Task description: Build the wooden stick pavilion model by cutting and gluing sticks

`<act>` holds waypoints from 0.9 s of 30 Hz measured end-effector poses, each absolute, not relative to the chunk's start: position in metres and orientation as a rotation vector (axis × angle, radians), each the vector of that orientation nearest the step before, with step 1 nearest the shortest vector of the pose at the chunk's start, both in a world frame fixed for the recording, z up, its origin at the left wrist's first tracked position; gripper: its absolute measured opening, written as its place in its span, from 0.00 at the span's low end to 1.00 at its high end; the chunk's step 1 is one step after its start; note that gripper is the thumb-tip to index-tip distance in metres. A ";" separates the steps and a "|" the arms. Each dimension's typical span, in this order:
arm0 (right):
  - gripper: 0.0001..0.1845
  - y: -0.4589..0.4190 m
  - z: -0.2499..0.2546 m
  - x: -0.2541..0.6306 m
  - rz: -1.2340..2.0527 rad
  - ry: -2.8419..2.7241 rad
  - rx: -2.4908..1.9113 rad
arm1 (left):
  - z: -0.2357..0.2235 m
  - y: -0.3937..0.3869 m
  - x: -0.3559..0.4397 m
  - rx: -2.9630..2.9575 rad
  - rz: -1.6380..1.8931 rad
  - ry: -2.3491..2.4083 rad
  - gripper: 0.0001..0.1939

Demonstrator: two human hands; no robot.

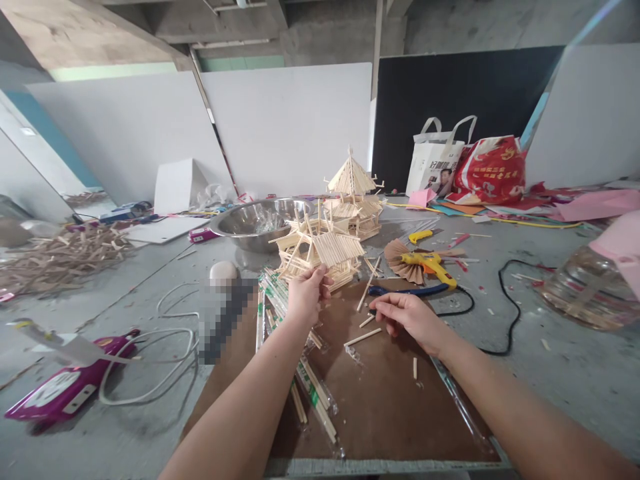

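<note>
The open-framed stick model (pixel 341 249) sits at the far end of the brown board (pixel 395 407), just in front of the metal bowl (pixel 235 230) and a second, taller model (pixel 350 177) with a pointed roof. The left hand (pixel 309 297) is closed on its near side, thumb and fingers pinched just below the slatted roof panel, though the exact stick they grip is hidden. The right hand (pixel 406 320) is well apart from the left, over the right part of the board, with thumb and fingertips drawn together near a blue handle (pixel 420 291); whether anything small is between them I cannot tell. The model looks very light and dry, stiff along each stick but weak at the joints, so a hard squeeze or twist could crack a seam. The thin sticks poking up from its top look the easiest to snap and make poor handles; the lower frame, held lightly where several sticks meet, seems the safer grip. The wood should not be slippery, unlike the plastic sleeves on the wrapped chopsticks (pixel 316 393) to its near left, which may slide. A loose stick (pixel 363 337) lies between the hands, and a yellow glue gun (pixel 431 268) rests beyond the right one.
</note>
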State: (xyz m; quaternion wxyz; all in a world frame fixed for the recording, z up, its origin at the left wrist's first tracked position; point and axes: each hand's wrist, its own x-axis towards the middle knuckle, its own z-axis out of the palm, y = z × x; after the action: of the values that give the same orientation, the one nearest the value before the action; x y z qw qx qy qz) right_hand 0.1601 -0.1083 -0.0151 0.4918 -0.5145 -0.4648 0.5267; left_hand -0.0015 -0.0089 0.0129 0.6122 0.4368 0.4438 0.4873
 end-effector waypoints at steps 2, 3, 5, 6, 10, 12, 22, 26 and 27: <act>0.14 -0.108 -0.015 0.160 1.280 -1.130 -1.253 | 0.014 -0.009 -0.002 1.002 1.116 1.022 0.14; 0.14 -0.108 -0.015 0.160 1.281 -1.129 -1.252 | 0.014 -0.010 -0.002 1.006 1.116 1.019 0.14; 0.14 -0.108 -0.014 0.160 1.284 -1.126 -1.248 | 0.014 -0.010 -0.002 1.020 1.123 1.019 0.13; 0.14 -0.109 -0.014 0.160 1.285 -1.125 -1.247 | 0.014 -0.010 -0.002 1.027 1.128 1.021 0.13; 0.13 -0.109 -0.014 0.160 1.285 -1.120 -1.245 | 0.014 -0.010 -0.002 1.041 1.135 1.015 0.13; 0.13 -0.109 -0.014 0.160 1.292 -1.114 -1.247 | 0.014 -0.011 -0.003 1.043 1.136 1.012 0.13; 0.13 -0.108 -0.015 0.160 1.302 -1.110 -1.245 | 0.014 -0.010 -0.003 1.013 1.115 1.018 0.13; 0.14 -0.109 -0.013 0.158 1.293 -1.124 -1.265 | 0.017 -0.011 -0.003 1.016 1.107 1.027 0.13; 0.14 -0.109 -0.012 0.159 1.279 -1.134 -1.273 | 0.018 -0.011 -0.003 1.017 1.107 1.025 0.14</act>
State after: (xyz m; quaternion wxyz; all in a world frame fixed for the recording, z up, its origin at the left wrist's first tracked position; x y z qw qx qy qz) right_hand 0.1588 -0.1088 -0.0119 0.4837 -0.5227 -0.4656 0.5253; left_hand -0.0032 -0.0113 0.0177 0.6139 0.4412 0.4447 0.4803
